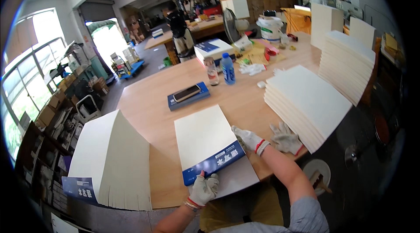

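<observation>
A white paper pad (203, 134) with a blue printed band (214, 163) along its near end lies in front of me, on top of a pale sheet (238, 179) at the table's edge. My gloved left hand (204, 190) is closed on the pad's near edge, its thumb over the blue band and its fingers curled below. At the pad's right edge, my gloved right hand (248, 139) grips the side, with its fingertips partly hidden. An empty white glove (285, 139) lies just right of that hand.
Tall paper stacks stand at left (105, 158) and right (306, 97) on the wooden table (153, 84). Farther back are a phone (187, 93) on a blue box (175, 104), two bottles (228, 69), a white bucket (270, 29) and a fan (231, 25). Two people are in the background.
</observation>
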Motion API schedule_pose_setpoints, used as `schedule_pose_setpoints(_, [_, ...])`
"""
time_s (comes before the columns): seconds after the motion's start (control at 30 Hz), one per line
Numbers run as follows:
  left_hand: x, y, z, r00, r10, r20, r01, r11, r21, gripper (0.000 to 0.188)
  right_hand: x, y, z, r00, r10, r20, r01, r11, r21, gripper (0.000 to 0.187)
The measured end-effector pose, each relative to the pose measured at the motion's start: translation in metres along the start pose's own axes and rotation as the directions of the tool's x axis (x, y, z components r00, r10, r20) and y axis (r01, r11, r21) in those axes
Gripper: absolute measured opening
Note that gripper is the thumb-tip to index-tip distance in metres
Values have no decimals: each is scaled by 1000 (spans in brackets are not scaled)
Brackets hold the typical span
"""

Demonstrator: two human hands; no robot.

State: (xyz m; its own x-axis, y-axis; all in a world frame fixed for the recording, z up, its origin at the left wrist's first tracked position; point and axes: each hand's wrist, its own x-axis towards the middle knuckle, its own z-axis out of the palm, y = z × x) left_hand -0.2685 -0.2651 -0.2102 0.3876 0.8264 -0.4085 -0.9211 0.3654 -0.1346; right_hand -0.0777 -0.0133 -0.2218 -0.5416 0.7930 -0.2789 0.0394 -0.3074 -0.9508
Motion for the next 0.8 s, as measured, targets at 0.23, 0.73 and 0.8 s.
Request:
schedule_pose_setpoints(0.23, [9,4,25,933,315,-175,-263,928,265,36,66,-20,6,984,-66,163,33,980,198,32])
schedule_pose_setpoints(0.73, [-262,-10,132,-104,716,691,-501,-638,585,47,-75,-157,245,689,-668,281,525,727,442,27])
schedule_pose_setpoints(0.8, [-289,-7,157,-400,667,628,-341,-745,574,58,-65,-176,286,720,-580,380,488,813,317,28])
